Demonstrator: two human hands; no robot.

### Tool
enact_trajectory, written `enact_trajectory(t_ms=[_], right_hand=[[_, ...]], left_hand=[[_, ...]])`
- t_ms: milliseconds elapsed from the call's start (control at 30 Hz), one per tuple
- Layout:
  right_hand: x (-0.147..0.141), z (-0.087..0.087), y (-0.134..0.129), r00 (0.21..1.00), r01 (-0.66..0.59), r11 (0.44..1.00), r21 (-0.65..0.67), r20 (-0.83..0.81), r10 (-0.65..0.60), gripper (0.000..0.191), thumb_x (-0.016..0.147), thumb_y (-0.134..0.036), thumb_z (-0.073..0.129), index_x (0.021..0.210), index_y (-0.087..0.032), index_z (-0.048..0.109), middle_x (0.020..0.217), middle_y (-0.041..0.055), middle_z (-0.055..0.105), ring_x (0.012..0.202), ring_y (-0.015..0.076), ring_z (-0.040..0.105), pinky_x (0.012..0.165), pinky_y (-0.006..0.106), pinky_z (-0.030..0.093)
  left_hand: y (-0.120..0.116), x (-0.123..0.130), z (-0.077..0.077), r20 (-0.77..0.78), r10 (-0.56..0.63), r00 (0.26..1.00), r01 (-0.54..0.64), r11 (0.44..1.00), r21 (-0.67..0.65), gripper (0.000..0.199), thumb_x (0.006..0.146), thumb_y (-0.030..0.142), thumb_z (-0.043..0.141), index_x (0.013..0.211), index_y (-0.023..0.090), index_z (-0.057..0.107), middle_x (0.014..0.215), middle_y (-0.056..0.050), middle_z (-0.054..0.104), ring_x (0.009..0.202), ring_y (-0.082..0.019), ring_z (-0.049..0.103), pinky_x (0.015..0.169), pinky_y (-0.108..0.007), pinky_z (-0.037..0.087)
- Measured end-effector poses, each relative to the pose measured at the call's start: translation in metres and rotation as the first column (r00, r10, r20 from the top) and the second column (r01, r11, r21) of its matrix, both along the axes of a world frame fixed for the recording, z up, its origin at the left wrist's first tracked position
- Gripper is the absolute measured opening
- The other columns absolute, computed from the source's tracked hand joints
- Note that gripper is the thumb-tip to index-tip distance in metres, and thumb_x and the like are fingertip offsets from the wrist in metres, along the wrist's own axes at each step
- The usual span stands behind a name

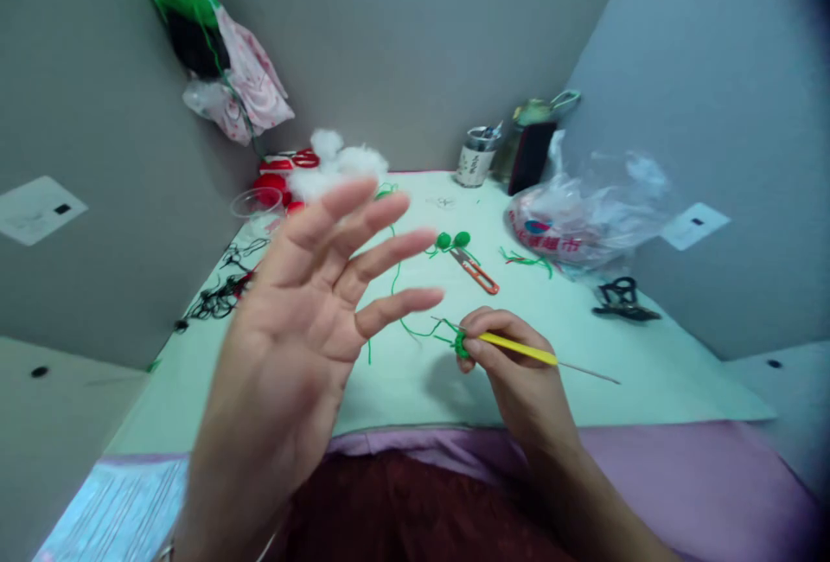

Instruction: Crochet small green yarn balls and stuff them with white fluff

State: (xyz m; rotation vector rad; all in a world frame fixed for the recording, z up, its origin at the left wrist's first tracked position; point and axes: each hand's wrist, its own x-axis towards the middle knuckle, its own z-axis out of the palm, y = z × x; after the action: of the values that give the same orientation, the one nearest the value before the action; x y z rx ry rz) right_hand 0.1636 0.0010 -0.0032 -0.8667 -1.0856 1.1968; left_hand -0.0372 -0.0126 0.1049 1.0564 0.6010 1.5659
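Observation:
My left hand [304, 311] is raised over the table's left half, palm showing and fingers spread, holding nothing. Low on the right, my right hand [512, 346] grips a crochet hook [519, 348] with a yellow handle, together with a small green crocheted piece [461, 344] pinched at the fingertips. From that piece a green strand [415, 333] runs left and up behind my left hand. Orange-handled snips [476, 271] lie beyond my right hand, beside two small green balls [462, 239].
White stuffing [350, 162] and red yarn [271, 188] sit at the back left. Tangled black yarn [217, 298] lies left. At the back right are a pen cup [476, 157], a dark phone [532, 157] and a plastic bag [584, 216]. A black clip [623, 298] lies far right.

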Motion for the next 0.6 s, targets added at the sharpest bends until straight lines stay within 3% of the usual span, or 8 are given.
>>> enact_trajectory(t_ms=[100, 167, 267, 333, 433, 500, 533, 600], right_hand=[[-0.002, 0.012, 0.002, 0.999, -0.016, 0.999, 0.035, -0.049, 0.018, 0.007, 0.084, -0.022, 0.084, 0.086, -0.025, 0.078, 0.084, -0.0025, 0.070, 0.062, 0.0075, 0.066, 0.061, 0.019, 0.054], [-0.004, 0.019, 0.001, 0.996, -0.043, 0.997, 0.066, -0.078, 0.048, 0.007, 0.085, -0.021, 0.083, 0.086, -0.026, 0.079, 0.086, -0.0023, 0.069, 0.062, 0.0076, 0.066, 0.060, 0.020, 0.054], [-0.010, 0.027, -0.006, 0.988, -0.130, 0.984, 0.118, -0.072, 0.139, 0.007, 0.087, -0.020, 0.081, 0.087, -0.027, 0.079, 0.087, -0.0011, 0.068, 0.065, 0.0094, 0.066, 0.059, 0.022, 0.054], [-0.014, 0.031, -0.010, 0.979, -0.199, 0.968, 0.150, -0.022, 0.204, 0.007, 0.087, -0.019, 0.080, 0.087, -0.026, 0.079, 0.086, 0.0000, 0.068, 0.069, 0.0111, 0.065, 0.059, 0.023, 0.054], [-0.016, 0.036, -0.011, 0.982, -0.183, 0.960, 0.210, 0.093, 0.167, 0.010, 0.087, -0.016, 0.078, 0.086, -0.025, 0.078, 0.083, 0.0005, 0.068, 0.072, 0.0123, 0.065, 0.061, 0.023, 0.052], [-0.013, 0.039, -0.009, 0.982, -0.088, 0.958, 0.275, 0.184, 0.037, 0.013, 0.088, -0.012, 0.075, 0.085, -0.025, 0.076, 0.081, 0.0000, 0.068, 0.073, 0.0125, 0.065, 0.063, 0.023, 0.052], [-0.010, 0.040, -0.007, 0.971, -0.034, 0.946, 0.321, 0.235, -0.045, 0.014, 0.089, -0.011, 0.073, 0.086, -0.024, 0.075, 0.081, -0.0001, 0.068, 0.074, 0.0127, 0.065, 0.065, 0.024, 0.052], [-0.005, 0.039, -0.004, 0.919, 0.056, 0.895, 0.443, 0.328, -0.220, 0.018, 0.091, -0.007, 0.070, 0.090, -0.024, 0.073, 0.083, 0.0002, 0.067, 0.077, 0.0134, 0.066, 0.069, 0.025, 0.053]], left_hand=[[0.013, 0.002, -0.031, 0.006, -0.188, 0.982, 0.187, 0.969, -0.159, 0.051, 0.092, 0.056, 0.070, 0.136, 0.031, 0.066, 0.160, -0.011, 0.050, 0.139, -0.039, 0.057, 0.083, -0.040, 0.068], [0.020, 0.008, -0.047, 0.045, -0.335, 0.941, 0.334, 0.905, -0.264, 0.067, 0.087, 0.066, 0.071, 0.145, 0.033, 0.060, 0.168, -0.012, 0.039, 0.147, -0.043, 0.046, 0.095, -0.050, 0.064], [0.031, 0.022, -0.047, 0.135, -0.357, 0.924, 0.381, 0.883, -0.273, 0.073, 0.085, 0.073, 0.068, 0.143, 0.029, 0.061, 0.167, -0.014, 0.042, 0.154, -0.041, 0.038, 0.109, -0.055, 0.054], [0.041, 0.029, -0.037, 0.270, -0.230, 0.935, 0.295, 0.927, -0.232, 0.058, 0.096, 0.070, 0.054, 0.129, 0.025, 0.070, 0.155, -0.013, 0.057, 0.152, -0.036, 0.043, 0.115, -0.058, 0.047], [0.053, 0.030, -0.027, 0.342, -0.028, 0.939, 0.062, 0.994, -0.091, 0.050, 0.105, 0.055, 0.048, 0.076, 0.023, 0.073, 0.118, -0.005, 0.079, 0.143, -0.028, 0.056, 0.125, -0.052, 0.037], [0.054, 0.024, -0.031, 0.182, 0.096, 0.979, -0.113, 0.990, 0.084, 0.066, 0.108, 0.051, 0.040, 0.052, 0.023, 0.061, 0.098, -0.002, 0.082, 0.141, -0.025, 0.058, 0.131, -0.049, 0.024], [0.053, 0.019, -0.035, 0.033, 0.198, 0.980, -0.201, 0.957, 0.210, 0.071, 0.109, 0.052, 0.036, 0.048, 0.024, 0.059, 0.095, -0.002, 0.082, 0.142, -0.025, 0.056, 0.133, -0.048, 0.016], [0.049, 0.012, -0.046, -0.334, 0.388, 0.859, -0.229, 0.874, 0.428, 0.062, 0.107, 0.051, 0.044, 0.056, 0.025, 0.069, 0.113, -0.004, 0.082, 0.149, -0.028, 0.048, 0.134, -0.050, 0.002]])
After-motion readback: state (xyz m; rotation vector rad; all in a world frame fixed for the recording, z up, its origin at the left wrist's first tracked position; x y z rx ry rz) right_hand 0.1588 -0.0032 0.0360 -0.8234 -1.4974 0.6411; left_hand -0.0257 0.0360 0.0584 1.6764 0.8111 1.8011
